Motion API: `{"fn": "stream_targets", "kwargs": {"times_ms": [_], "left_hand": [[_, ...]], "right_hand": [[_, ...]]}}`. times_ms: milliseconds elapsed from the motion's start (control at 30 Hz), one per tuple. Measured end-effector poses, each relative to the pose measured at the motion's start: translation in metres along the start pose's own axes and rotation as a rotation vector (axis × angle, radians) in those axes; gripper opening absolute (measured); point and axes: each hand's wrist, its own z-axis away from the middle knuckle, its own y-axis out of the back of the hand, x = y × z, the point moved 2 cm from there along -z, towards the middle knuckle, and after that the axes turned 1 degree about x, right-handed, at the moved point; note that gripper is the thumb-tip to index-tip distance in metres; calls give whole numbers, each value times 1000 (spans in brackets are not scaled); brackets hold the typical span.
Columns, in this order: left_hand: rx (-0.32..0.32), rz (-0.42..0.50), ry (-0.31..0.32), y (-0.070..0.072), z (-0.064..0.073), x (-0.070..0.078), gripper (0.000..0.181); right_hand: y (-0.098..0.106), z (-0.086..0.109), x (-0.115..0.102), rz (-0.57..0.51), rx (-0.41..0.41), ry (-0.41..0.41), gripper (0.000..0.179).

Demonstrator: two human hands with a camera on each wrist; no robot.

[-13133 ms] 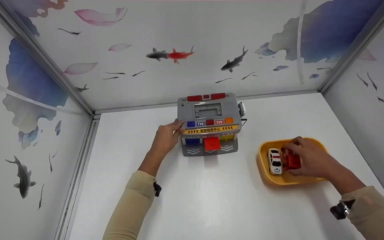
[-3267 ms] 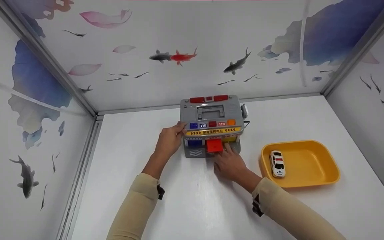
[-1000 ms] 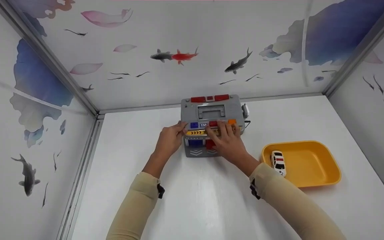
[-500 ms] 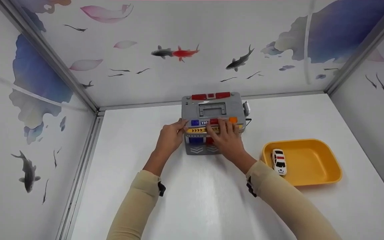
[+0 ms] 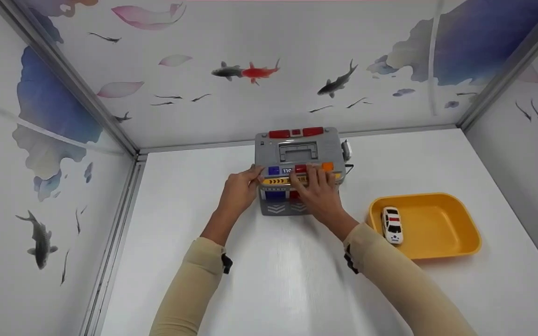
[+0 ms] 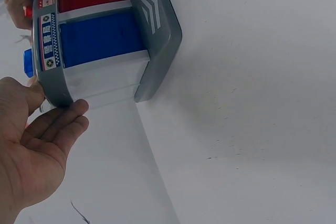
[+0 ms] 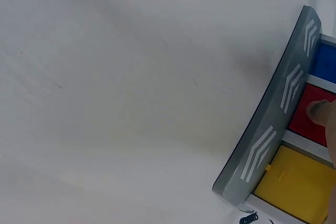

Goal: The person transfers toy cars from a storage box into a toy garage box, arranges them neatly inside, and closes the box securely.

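Note:
A grey toy garage [image 5: 292, 149] stands near the back wall, with red, blue and orange buttons on its roof. My left hand [image 5: 238, 191] pinches the left front corner of its roof, thumb above and fingers below. My right hand [image 5: 320, 193] lies across the front, fingers on the roof edge by the red button [image 5: 300, 168]. Its thumb [image 7: 317, 113] presses the red door [image 7: 304, 121], which is down. The blue door [image 6: 102, 35] and yellow door [image 7: 294, 182] are down too. What lies behind the doors is hidden.
A yellow tray [image 5: 442, 252] stands to the right of the garage, with a white toy police car [image 5: 392, 225] at its left side. The white table [image 5: 269, 280] is bounded by printed walls at the back and sides.
Earlier my right hand held a red toy in the tray; that toy no longer shows. The red door was raised and is now down. My left hand keeps its hold on the garage.

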Motion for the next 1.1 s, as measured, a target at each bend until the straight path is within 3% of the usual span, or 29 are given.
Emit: {"fn": "stream_targets", "kwargs": {"times_ms": [500,767,933,1100], "left_hand": [[-5,-12,24,-1,0,1,39],[-7,-22,0,-1,0,0,39],[-2,-20,-12,0,-1,-1,39],[-26,-28,14,1,-2,0,40]], "right_hand": [[-3,0,-1,46,9,5,85],[-5,0,-3,46,53,-11,79],[-4,-1,-2,10,42,-16,73],[2,-2,3,-108,14,-31,76]]}}
